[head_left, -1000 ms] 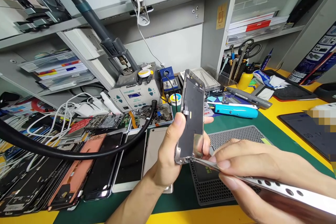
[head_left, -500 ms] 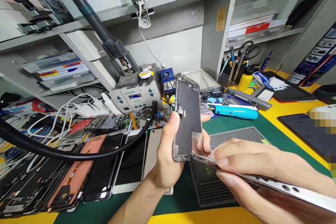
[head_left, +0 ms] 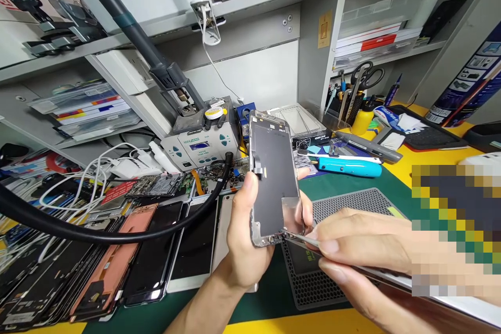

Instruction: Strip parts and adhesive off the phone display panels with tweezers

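A phone screen assembly (head_left: 271,177), its dark back side facing me, stands nearly upright in my left hand (head_left: 240,229). The thumb presses its left edge while the other fingers wrap behind and show at the right edge. A small flex cable sits near the thumb, and a coppery patch (head_left: 293,211) covers the lower right corner. Pinched between the thumb and fingers of my right hand (head_left: 364,245) are metal tweezers (head_left: 303,239). Their tips reach the bottom edge of the screen assembly, close to that patch; whether they grip anything there is too small to tell.
Beneath my hands lies a grey perforated mat (head_left: 313,292) on a green work mat. Phones and screen parts (head_left: 152,255) line the left side, crossed by a black hose (head_left: 156,235). Behind stand a rework station (head_left: 199,148) and a turquoise tool (head_left: 348,166).
The screen assembly has shifted a little left and tilted slightly in my left hand. My tweezers have followed along at its bottom edge. The whole view has drifted slightly.
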### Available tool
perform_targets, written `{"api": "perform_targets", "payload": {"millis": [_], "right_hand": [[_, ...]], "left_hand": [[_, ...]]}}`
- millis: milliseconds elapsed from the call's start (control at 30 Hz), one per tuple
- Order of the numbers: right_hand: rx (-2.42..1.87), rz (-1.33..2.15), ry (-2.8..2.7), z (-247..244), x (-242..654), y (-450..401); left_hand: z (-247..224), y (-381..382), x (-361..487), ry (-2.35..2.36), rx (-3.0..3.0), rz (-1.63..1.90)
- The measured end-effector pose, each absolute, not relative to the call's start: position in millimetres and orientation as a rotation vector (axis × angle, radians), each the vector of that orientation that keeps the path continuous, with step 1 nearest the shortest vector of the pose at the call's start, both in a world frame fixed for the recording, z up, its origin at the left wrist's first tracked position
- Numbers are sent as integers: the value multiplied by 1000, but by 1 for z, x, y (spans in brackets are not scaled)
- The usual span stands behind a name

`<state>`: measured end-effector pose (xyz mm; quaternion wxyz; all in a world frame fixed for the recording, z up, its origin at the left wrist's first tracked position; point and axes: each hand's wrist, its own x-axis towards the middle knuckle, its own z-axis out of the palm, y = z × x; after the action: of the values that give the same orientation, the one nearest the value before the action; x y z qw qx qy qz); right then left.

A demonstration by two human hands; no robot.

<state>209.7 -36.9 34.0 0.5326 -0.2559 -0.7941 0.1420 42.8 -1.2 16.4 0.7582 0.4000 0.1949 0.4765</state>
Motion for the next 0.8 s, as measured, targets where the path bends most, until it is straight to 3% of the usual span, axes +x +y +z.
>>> {"api": "perform_targets", "payload": {"millis": [233, 800], "right_hand": [[-526, 257, -1794, 11, 211, -36], [-669, -117, -1965, 23, 217, -43]], "left_hand": [[16, -3, 43, 512, 861, 1059], [16, -7, 51, 561, 622, 1061]]}}
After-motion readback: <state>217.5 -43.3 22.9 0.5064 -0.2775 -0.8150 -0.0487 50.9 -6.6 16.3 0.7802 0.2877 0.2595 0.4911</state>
